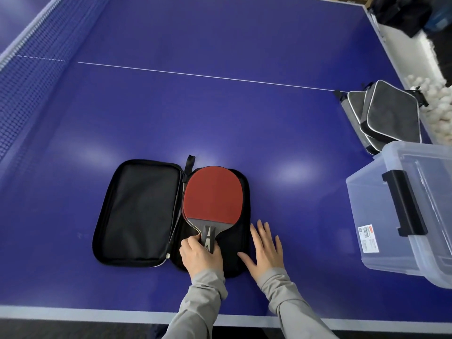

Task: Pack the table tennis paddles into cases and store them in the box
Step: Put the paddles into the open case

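The red paddle (pixel 212 192) is laid in the right half of the open case (pixel 141 212), its handle pinched by the left hand (pixel 201 255). The right hand (pixel 265 248) is rested flat, fingers (pixel 261 231) released, beside the case on the worktop (pixel 244 123). The blade should be centred inside the zip line before the lid is folded over.
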A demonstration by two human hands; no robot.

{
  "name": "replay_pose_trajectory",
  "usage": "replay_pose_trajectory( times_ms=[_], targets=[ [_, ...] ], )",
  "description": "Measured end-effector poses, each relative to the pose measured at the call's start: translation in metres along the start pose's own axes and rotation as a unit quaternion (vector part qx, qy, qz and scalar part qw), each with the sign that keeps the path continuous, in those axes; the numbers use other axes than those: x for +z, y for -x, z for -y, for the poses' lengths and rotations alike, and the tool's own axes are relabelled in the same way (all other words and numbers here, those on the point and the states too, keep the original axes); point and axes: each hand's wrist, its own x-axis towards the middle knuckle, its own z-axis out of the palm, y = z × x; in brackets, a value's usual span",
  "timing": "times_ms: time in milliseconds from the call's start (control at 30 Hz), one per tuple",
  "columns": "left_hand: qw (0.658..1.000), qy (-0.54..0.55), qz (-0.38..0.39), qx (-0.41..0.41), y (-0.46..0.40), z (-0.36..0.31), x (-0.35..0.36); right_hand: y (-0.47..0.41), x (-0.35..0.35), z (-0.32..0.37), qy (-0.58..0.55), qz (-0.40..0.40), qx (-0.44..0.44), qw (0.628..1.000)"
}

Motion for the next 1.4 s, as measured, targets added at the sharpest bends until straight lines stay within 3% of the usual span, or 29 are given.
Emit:
replay_pose_trajectory(
  times_ms=[533,667,733,800,867,933,1067,1267,1400],
  targets=[
    [0.997,-0.031,0.065,-0.007,-0.002,0.009,-0.01,-0.003,0.0,0.0,0.031,0.037,0.015,0.999],
    [0.996,0.022,0.083,-0.026,-0.002,0.007,-0.021,-0.001,-0.005,0.0,0.023,0.042,0.017,0.999],
    [0.99,0.104,0.077,-0.05,-0.01,0.008,-0.032,0.0,-0.012,0.004,-0.021,0.028,0.016,0.999],
    [0.974,0.196,0.076,-0.085,-0.028,0.007,-0.045,-0.001,-0.022,0.014,-0.135,-0.038,0.025,0.99],
    [0.951,0.269,0.099,-0.118,-0.052,0.003,-0.054,-0.007,-0.032,0.023,-0.25,-0.128,0.038,0.959],
    [0.939,0.291,0.129,-0.132,-0.074,-0.003,-0.058,-0.015,-0.041,0.033,-0.316,-0.161,0.056,0.933],
    [0.939,0.262,0.171,-0.143,-0.096,-0.013,-0.056,-0.042,-0.056,0.055,-0.388,-0.087,0.083,0.914],
    [0.942,0.254,0.19,-0.106,-0.092,-0.01,-0.053,-0.06,-0.06,0.059,-0.339,0.018,0.136,0.931],
    [0.936,0.286,0.188,-0.081,-0.087,-0.004,-0.053,-0.058,-0.059,0.06,-0.34,0.034,0.14,0.929]
  ],
)
